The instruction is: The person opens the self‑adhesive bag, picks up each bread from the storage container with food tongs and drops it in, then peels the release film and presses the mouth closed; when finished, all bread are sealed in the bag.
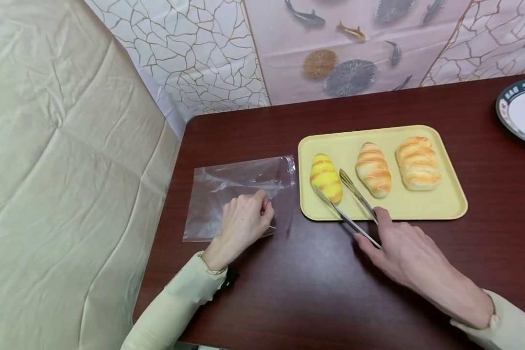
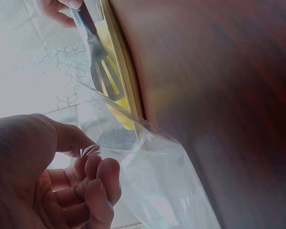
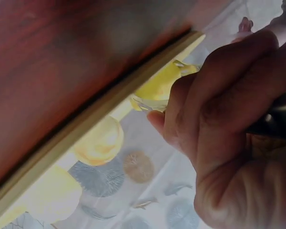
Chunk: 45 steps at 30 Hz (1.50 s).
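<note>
Fingers (image 2: 109,177) pinching the bag (image 2: 167,183) show plainly only in the left wrist view; right fingers (image 1: 382,218) grip tongs (image 1: 354,225).

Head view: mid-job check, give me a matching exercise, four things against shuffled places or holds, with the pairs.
1. Tongs
2. Clear bag
3. Yellow striped bread
4. Plate

A. Lying at the left end of the yellow tray
B. Cut off by the picture's right edge
C. Held by the right hand
D. Pinched by the left hand

Pairs: 1-C, 2-D, 3-A, 4-B
</note>
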Available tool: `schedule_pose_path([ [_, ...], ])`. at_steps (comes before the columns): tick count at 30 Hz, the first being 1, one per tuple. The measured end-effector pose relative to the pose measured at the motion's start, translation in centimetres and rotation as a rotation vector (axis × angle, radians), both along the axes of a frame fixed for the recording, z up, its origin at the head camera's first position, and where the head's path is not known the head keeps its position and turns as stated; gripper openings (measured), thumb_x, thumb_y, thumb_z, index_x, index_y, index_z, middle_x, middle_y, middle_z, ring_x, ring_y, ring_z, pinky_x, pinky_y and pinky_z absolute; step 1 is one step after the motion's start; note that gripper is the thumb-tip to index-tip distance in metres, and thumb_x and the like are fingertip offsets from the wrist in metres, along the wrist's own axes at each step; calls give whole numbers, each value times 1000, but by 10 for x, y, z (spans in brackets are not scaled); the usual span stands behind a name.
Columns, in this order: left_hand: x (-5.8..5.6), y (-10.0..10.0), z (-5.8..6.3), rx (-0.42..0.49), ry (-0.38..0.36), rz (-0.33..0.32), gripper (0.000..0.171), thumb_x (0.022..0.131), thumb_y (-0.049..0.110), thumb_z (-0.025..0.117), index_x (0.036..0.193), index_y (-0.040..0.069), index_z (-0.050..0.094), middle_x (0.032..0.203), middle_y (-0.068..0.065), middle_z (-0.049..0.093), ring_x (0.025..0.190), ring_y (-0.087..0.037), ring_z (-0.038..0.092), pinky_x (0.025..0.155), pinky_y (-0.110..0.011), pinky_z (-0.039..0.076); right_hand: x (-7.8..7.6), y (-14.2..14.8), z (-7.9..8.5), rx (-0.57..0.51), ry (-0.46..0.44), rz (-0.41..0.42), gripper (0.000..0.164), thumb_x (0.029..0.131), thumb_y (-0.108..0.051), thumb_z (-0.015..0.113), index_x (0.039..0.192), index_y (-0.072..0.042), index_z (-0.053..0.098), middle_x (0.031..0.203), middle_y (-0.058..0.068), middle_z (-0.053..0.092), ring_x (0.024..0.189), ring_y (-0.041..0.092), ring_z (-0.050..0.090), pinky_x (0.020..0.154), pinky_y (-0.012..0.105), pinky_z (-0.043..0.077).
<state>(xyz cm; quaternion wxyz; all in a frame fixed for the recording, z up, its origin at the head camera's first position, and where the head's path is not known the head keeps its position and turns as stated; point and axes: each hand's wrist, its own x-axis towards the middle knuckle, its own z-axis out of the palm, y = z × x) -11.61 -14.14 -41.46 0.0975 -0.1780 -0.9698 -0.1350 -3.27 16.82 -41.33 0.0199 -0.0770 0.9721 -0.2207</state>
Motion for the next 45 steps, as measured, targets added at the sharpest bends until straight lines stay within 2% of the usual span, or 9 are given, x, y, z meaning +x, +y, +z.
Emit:
schedule_pose_path([
  [7,0,0,-1,-1,-3,-3,23,92,15,69,73,18,56,57,2,55,53,-27,62,45,-42,44,-5,6,-6,-4,-16,-1,38,101,-33,73,96,-1,54,63,4,48,52,23,44,46,39,34],
  [12,1,0,-4,-5,-1,-4,24,93,16,69,73,18,56,56,2,54,52,-25,60,45,-40,42,-4,9,-9,22,48,10,40,100,-33,77,86,-4,54,60,4,47,50,23,45,45,41,36],
  [19,1,0,-3,4,11,-8,24,92,15,69,72,18,56,56,4,52,51,-24,58,45,-38,41,-5,15,-15,-5,172,35,34,95,-27,82,85,-7,57,58,-1,42,50,18,40,46,38,34],
  [26,1,0,-3,-2,17,-4,24,91,15,69,72,18,56,56,3,53,50,-25,59,44,-39,41,-6,18,-16,-18,201,42,31,94,-24,83,84,-10,58,58,-3,40,52,16,38,48,36,32],
  [33,2,1,-2,-32,52,-10,24,92,16,70,73,17,56,56,4,56,49,-25,59,43,-38,40,-4,23,-9,-43,249,66,31,98,-25,80,79,-17,57,61,-8,37,57,10,35,52,31,30],
  [36,3,1,-3,-55,87,-17,24,93,16,71,74,16,57,56,4,56,48,-26,60,42,-39,41,-3,23,-2,-58,260,95,30,97,-26,82,79,-20,58,62,-11,36,58,5,33,54,27,29],
  [40,4,1,-2,-83,134,-21,24,94,18,73,75,15,58,55,3,56,47,-28,61,41,-40,43,-3,21,10,-75,253,195,31,92,-24,86,79,-25,57,63,-16,34,59,-3,30,54,23,29],
  [45,5,2,-3,-88,165,-8,24,98,19,69,77,12,59,56,-1,59,49,-33,64,41,-42,45,-8,14,21,-74,135,302,32,94,-26,84,79,-27,56,62,-19,35,58,-6,31,54,20,30],
])
